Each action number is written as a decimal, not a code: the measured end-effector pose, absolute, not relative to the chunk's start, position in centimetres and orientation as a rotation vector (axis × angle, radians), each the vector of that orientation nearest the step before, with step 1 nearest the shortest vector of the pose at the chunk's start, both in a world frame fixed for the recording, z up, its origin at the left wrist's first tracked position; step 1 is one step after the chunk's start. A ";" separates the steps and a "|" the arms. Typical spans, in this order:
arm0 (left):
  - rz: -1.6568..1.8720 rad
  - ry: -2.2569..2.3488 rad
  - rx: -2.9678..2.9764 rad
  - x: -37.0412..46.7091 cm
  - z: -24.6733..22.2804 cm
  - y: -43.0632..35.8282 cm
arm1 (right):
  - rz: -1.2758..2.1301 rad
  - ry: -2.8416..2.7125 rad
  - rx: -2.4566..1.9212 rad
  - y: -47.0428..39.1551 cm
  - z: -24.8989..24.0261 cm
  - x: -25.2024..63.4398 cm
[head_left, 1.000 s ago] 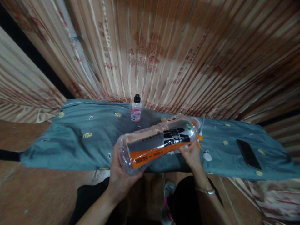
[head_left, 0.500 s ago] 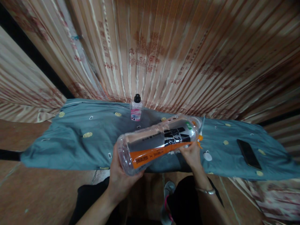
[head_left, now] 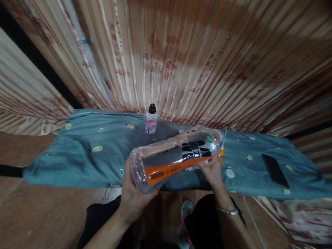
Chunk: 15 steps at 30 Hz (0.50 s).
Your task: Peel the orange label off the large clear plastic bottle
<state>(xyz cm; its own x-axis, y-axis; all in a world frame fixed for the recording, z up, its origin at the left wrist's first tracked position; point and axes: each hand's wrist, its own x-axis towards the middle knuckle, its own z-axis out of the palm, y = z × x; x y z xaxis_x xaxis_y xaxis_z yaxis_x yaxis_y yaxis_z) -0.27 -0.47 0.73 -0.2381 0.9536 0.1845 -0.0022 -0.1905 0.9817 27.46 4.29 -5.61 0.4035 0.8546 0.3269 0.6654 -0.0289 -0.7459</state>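
A large clear plastic bottle [head_left: 168, 157] with a silver, black and orange label lies tilted across my two hands, above the cloth-covered surface. My left hand [head_left: 136, 195] is wrapped round its base from below. My right hand [head_left: 211, 169] closes on the underside near the neck end, its fingertips partly hidden behind the bottle. Beside the right fingers, a small orange piece [head_left: 221, 153] and a thin pale stick [head_left: 224, 136] show; what they belong to is unclear. Behind the big bottle stands a small clear bottle [head_left: 150, 123] with a black cap and pink label.
The surface is covered by a blue-green patterned cloth [head_left: 85, 162]. A black phone [head_left: 275, 170] lies on it at the right. A pleated, printed curtain [head_left: 166, 55] hangs right behind. Below are my legs, a shoe [head_left: 186, 209] and the brown tiled floor [head_left: 46, 214].
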 end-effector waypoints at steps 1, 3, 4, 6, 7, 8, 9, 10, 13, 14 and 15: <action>1.543 1.272 1.200 -0.2 0.7 -0.5 | 0.265 -1.327 -1.752 4.3 -5.6 27.5; 1.544 1.276 1.188 -0.2 0.8 -0.5 | 0.266 -1.325 -1.756 4.3 -5.5 27.4; 1.544 1.274 1.183 -0.2 0.8 -0.5 | 0.267 -1.321 -1.767 4.3 -5.5 27.4; 1.539 1.264 1.173 -0.2 0.8 -0.4 | 0.270 -1.312 -1.789 4.2 -5.4 27.3; 1.541 1.257 1.170 -0.2 0.8 -0.4 | 0.272 -1.313 -1.792 4.2 -5.4 27.3; 1.543 1.250 1.167 -0.2 0.7 -0.4 | 0.273 -1.313 -1.789 4.2 -5.4 27.3; 1.543 1.247 1.164 -0.2 0.7 -0.5 | 0.275 -1.315 -1.784 4.2 -5.4 27.3; 1.540 1.243 1.161 -0.2 0.7 -0.5 | 0.277 -1.316 -1.780 4.2 -5.4 27.3; 1.529 1.237 1.148 -0.2 0.8 -0.5 | 0.285 -1.298 -1.791 4.2 -5.5 27.3; 1.530 1.240 1.145 -0.2 0.9 -0.5 | 0.287 -1.290 -1.799 4.2 -5.5 27.3; 1.530 1.251 1.145 -0.1 0.9 -0.5 | 0.292 -1.287 -1.803 4.2 -5.5 27.3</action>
